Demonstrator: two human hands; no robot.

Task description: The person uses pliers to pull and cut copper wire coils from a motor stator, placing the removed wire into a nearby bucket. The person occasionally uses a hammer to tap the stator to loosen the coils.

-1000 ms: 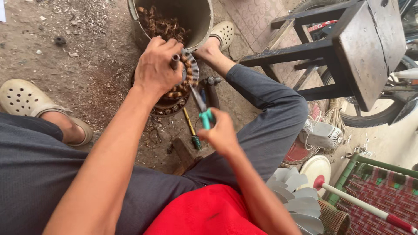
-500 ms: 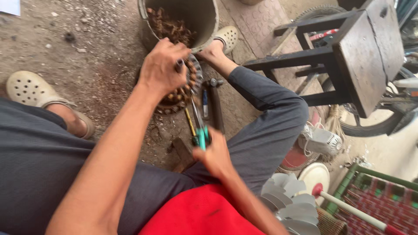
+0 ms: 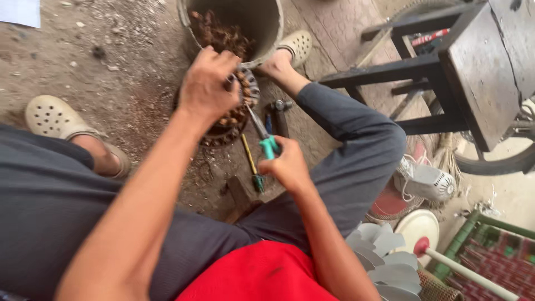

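Ground: bare, gritty dirt floor (image 3: 111,61) littered with small stones and brown scraps; a paved strip runs along the upper right.
Person: seated low, knees apart in grey trousers, a red shirt at the bottom edge, a pale perforated clog (image 3: 53,118) on one foot and another (image 3: 298,44) on the other.
Left hand: the left hand (image 3: 209,89) is curled over the top of the round motor stator (image 3: 237,114), fingers closed around its rim and pinning it in place.
Motor stator: a dark ring packed with coppery windings, resting on the ground between the feet, just in front of the bucket.
Right hand: the right hand (image 3: 287,164) is fisted around the teal handle of a screwdriver (image 3: 262,134), fingers fully wrapped.
Screwdriver: its metal shaft slants up and left from the fist, with the tip at the stator's windings beside the left hand.
Bucket: a grey bucket (image 3: 267,22) stands touching the stator's far side, holding a tangle of brown wire scrap.
Spare tools: a yellow-shafted screwdriver (image 3: 251,161) lies on the ground under the right hand; a small hammer (image 3: 278,114) lies just beyond it.
Right side: a dark wooden stool (image 3: 479,72) stands near the right knee; a white fan motor (image 3: 426,181) and pale fan blades (image 3: 384,262) lie lower right.
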